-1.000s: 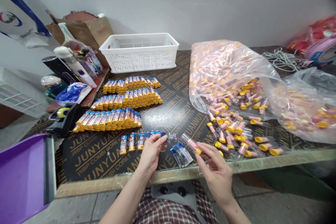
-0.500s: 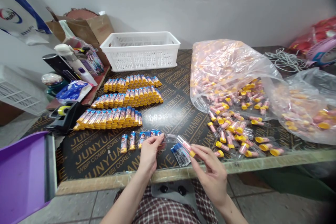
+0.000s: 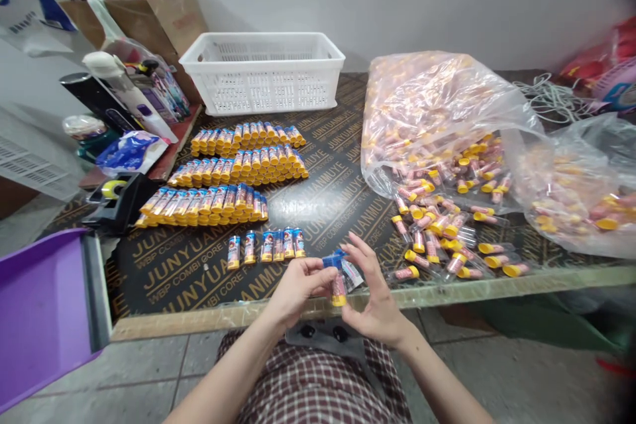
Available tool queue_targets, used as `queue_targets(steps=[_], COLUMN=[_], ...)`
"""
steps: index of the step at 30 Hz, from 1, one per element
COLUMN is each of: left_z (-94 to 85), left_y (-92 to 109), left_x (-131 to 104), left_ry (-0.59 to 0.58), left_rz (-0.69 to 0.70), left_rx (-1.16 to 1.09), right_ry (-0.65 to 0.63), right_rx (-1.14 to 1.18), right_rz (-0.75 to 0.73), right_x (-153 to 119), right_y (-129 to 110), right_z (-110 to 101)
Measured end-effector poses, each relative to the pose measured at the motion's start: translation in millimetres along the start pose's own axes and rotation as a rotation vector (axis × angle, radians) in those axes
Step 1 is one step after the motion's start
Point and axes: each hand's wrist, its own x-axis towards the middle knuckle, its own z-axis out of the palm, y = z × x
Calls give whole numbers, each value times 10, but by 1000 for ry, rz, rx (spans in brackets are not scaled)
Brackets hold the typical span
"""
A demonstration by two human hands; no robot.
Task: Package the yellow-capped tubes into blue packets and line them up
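Note:
Just over the table's front edge, my left hand (image 3: pixel 305 285) pinches a small clear tube (image 3: pixel 338 288) with pink contents and a yellow cap at its lower end. A blue label (image 3: pixel 334 261) lies across the tube's upper part, by my left thumb and index finger. My right hand (image 3: pixel 370 291) is spread around the tube's right side, its fingertips close to the label's edge; whether they touch it I cannot tell. Partly hidden behind the hands are loose labels (image 3: pixel 354 276) on the table. Several blue-labelled tubes (image 3: pixel 278 244) stand in a short row beyond my left hand.
Rows of blue-labelled tubes (image 3: pixel 209 205) stand at the left, before a white basket (image 3: pixel 268 86). Unlabelled tubes (image 3: pixel 437 232) spill from a clear plastic bag (image 3: pixel 422 99) at the right. A tape dispenser (image 3: pixel 116 202) and a purple dustpan (image 3: pixel 44 318) are on the left.
The clear piece in my left hand is gone from it. The tube has passed from right hand to left, now with a blue label against it. My right fingers have spread.

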Motion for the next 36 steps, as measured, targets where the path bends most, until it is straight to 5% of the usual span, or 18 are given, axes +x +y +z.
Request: queue_targets(steps=[5, 20, 29, 32, 36], left_z=[44, 69, -46, -355, -1020], left_y=[-55, -23, 30, 225, 543], left_x=[-39, -66, -91, -125, -243], left_ry=[23, 68, 130, 335, 830], left_rz=[-40, -55, 2, 146, 267], left_rx=[-1, -31, 25, 265, 737], right_ry=[-123, -6, -75, -86, -82], right_rx=[162, 305, 295, 267, 283], right_rz=[-7, 6, 29, 114, 333], right_x=[17, -24, 71, 181, 366], right_y=[19, 26, -19, 16, 126], right_z=[5, 119, 177, 251, 408])
